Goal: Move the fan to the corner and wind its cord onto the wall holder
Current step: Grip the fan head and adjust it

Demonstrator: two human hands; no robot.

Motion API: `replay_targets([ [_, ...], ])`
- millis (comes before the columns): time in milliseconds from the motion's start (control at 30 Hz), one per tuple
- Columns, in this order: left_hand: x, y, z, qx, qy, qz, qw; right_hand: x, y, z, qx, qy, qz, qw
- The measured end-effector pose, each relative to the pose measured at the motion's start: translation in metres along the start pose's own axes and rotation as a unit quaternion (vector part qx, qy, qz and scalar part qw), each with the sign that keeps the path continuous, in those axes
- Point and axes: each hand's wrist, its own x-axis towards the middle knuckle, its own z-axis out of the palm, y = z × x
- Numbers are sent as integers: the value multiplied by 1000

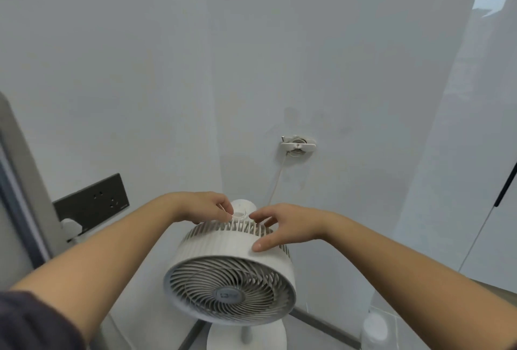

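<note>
The white pedestal fan stands in the corner of two white walls, its round grille facing me. My left hand reaches over the top rear of the fan head, fingers curled down at the back housing. My right hand lies on the top right of the fan head, thumb pressed on the casing and fingers spread over the rear grille. On the wall behind, the white cord holder carries wound cord. A length of cord hangs from it down to the fan's back.
A dark socket panel with a white plug sits on the left wall, beside a grey frame. A white cylindrical object stands on the floor at the right. A glossy white door panel lies right.
</note>
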Motion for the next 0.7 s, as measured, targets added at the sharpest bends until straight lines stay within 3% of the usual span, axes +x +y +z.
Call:
replay_targets([
  [333,-21,-4,14,139,-72,20,987,1,-19,25,-149,5,19,989],
  [533,-17,-12,35,242,3,25,970,11,-13,43,-158,34,31,986],
  [700,-13,-22,36,243,41,24,969,23,-8,48,-156,66,12,986],
])
